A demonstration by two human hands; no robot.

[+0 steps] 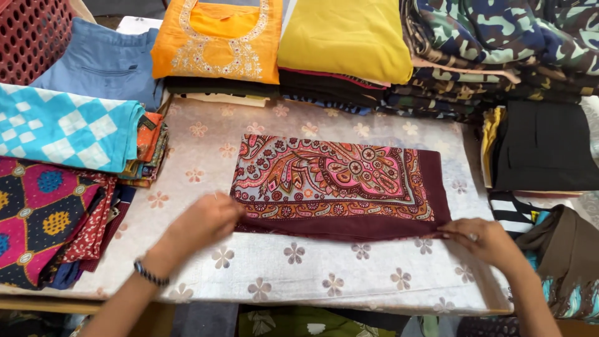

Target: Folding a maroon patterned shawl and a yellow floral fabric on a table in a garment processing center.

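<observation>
A folded cloth (340, 184) with a pink and orange paisley print and a dark maroon border lies flat in the middle of the white flowered table cover (293, 262). My left hand (206, 219) pinches the cloth's near left corner; a beaded bracelet is on that wrist. On the opposite side, my right hand (482, 240) grips the near right corner, a ring on one finger. Both hands rest low on the table surface.
Stacks of folded clothes ring the table: a blue checked cloth (62, 128) and a dark patterned cloth (43, 218) at left, an orange embroidered top (218, 40), a yellow fabric (346, 37), camouflage garments (499, 43) at the back, black trousers (543, 146) at right. A red basket (31, 34) stands far left.
</observation>
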